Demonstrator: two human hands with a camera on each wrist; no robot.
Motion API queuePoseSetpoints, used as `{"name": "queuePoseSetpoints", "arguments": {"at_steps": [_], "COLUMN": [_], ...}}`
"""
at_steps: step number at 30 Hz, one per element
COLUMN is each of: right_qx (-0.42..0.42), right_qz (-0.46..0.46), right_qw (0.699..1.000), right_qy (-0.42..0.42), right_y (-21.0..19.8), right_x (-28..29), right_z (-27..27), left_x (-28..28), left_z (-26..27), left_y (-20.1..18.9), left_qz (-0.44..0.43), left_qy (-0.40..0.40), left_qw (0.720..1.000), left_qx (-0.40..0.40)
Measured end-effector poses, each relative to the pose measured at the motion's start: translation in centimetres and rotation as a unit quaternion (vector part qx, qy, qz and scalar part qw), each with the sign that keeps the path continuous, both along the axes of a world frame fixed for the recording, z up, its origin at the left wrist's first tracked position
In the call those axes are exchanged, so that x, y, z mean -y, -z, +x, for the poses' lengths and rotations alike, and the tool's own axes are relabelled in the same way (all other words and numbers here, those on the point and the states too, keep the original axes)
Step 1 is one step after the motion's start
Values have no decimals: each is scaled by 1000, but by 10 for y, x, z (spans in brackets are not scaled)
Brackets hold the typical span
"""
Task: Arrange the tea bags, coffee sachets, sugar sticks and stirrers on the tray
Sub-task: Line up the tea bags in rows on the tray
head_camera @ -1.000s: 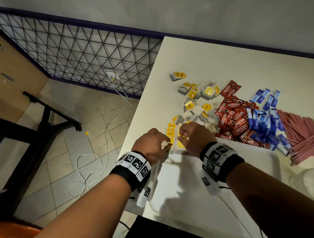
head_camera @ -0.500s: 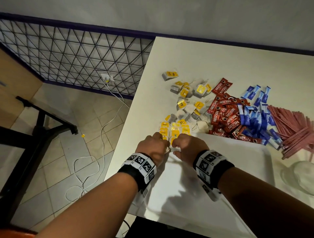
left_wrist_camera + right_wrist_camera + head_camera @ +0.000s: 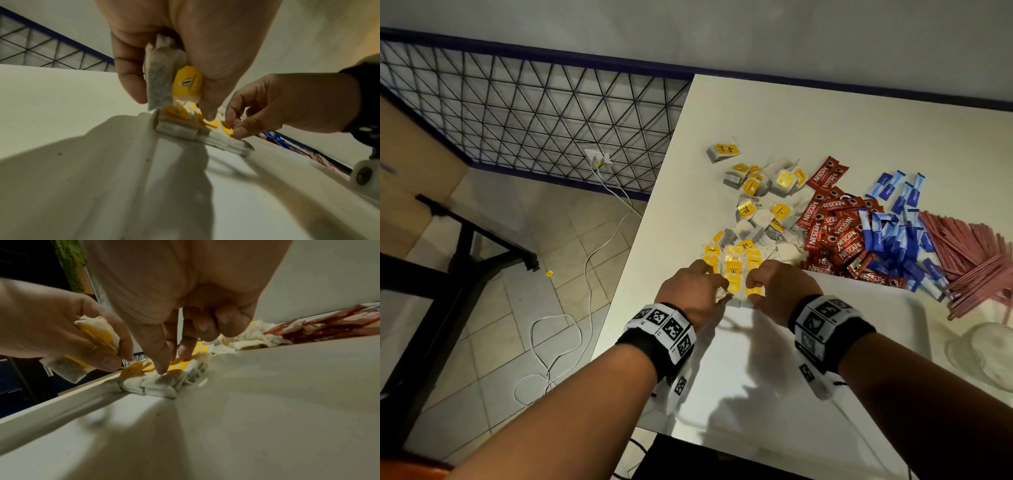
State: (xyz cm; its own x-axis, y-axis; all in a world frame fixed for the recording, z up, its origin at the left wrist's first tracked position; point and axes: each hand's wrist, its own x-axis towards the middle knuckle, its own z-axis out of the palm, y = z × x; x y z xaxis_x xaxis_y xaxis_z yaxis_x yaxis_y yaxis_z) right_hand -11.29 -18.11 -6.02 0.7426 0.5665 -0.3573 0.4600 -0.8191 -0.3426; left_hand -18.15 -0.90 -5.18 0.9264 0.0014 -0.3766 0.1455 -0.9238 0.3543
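Red coffee sachets (image 3: 835, 233) read NESCAFE CLASSIC, heaped on the table beyond the white tray (image 3: 808, 359). Left hand (image 3: 690, 294) had fingers curled round a yellow-tagged tea bag (image 3: 160, 81). Right hand (image 3: 779, 291) pinched a tag in the tea bag row (image 3: 164, 379) at the tray's far-left corner.

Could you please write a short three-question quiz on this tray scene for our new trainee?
1. True or false: the left hand holds a tea bag.
2. What are the right hand's fingertips touching: (a) coffee sachets, (b) the tea bags in the tray's corner, (c) stirrers?
3. Which pile lies between the coffee sachets and the stirrers?

Key: 1 true; 2 b; 3 the blue sugar sticks.
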Motion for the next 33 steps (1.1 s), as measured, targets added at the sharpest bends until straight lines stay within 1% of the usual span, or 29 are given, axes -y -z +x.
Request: {"name": "queuePoseSetpoints", "arguments": {"at_steps": [4, 6, 7, 8, 9, 10, 11, 12, 13, 14, 15, 16, 18, 19, 23, 26, 28, 31, 33], "right_qx": [-12, -13, -7, 5, 19, 25, 27, 29, 38, 50, 61, 66, 58, 47, 18, 21, 29, 52, 56], "right_qz": [-3, 6, 22, 51, 96, 147, 198, 240, 270, 288, 297, 299, 288, 275, 169, 102, 105, 141, 146], "right_qw": [1000, 1000, 1000, 999, 995, 988, 979, 970, 962, 956, 953, 951, 954, 958, 981, 990, 990, 986, 984], "right_qy": [10, 12, 13, 16, 20, 27, 35, 38, 29, 11, -11, -32, -61, -71, -94, -97, -85, -78, -86], "right_y": [6, 6, 4, 1, -3, -9, -15, -22, -30, -37, -43, -48, -55, -57, -65, -66, -66, -67, -68], "right_x": [2, 2, 2, 3, 4, 4, 5, 5, 4, 2, -1, -3, -7, -9, -14, -16, -15, -12, -10], "right_z": [1, 1, 2, 2, 3, 4, 4, 5, 4, 4, 4, 4, 4, 4, 2, -1, -3, -4, -2], "left_x": [10, 13, 14, 15, 14, 14, 14, 14, 14, 15, 16, 17, 20, 20, 24, 28, 31, 33, 35], "left_z": [5, 8, 9, 9, 8, 7, 4, 1, -2, -4, -5, -4, -2, -1, -1, 0, 2, 3, 3], "left_y": [3, 4, 3, 0, -2, -6, -9, -12, -13, -15, -17, -20, -27, -28, -32, -36, -39, -37, -35], "left_qz": [35, 41, 24, -22, -107, -229, -361, -478, -566, -628, -664, -679, -689, -693, -697, -699, -702, -722, -729], "left_qy": [58, 66, 48, 2, -78, -177, -262, -315, -339, -349, -360, -375, -413, -421, -435, -433, -431, -424, -419], "left_qw": [998, 997, 998, 1000, 991, 956, 895, 820, 751, 694, 651, 624, 582, 569, 553, 553, 551, 531, 525], "left_qx": [-16, -24, -14, 9, 32, 40, 24, 3, -24, -51, -76, -95, -126, -134, -140, -139, -132, -130, -128]}}
